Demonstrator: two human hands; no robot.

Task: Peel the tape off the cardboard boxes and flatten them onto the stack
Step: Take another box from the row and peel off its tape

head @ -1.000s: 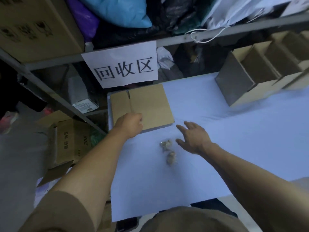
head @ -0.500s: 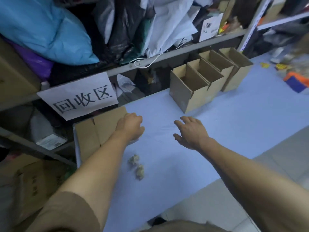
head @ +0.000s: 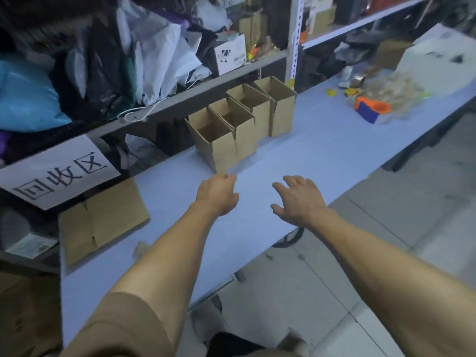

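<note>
A row of several open-topped cardboard boxes stands along the back of the blue table; the nearest box (head: 215, 148) is just beyond my hands. My left hand (head: 217, 194) hovers in front of that box's near corner with its fingers curled under, holding nothing. My right hand (head: 300, 199) hovers beside it over the table with fingers spread. A flattened cardboard stack (head: 103, 220) lies at the table's left end, under a paper sign (head: 59, 173). Crumpled tape balls (head: 140, 249) lie on the table by my left forearm, partly hidden by it.
The blue table (head: 322, 150) runs to the right, where an orange and blue tape dispenser (head: 371, 109) and a heap of used tape (head: 394, 88) lie. A metal shelf (head: 231, 73) crammed with bags and boxes lines the back. Tiled floor is at the right.
My view has swung right. Both hands have moved right, away from the flattened stack, toward the nearest open box. My left hand no longer rests on the flattened cardboard.
</note>
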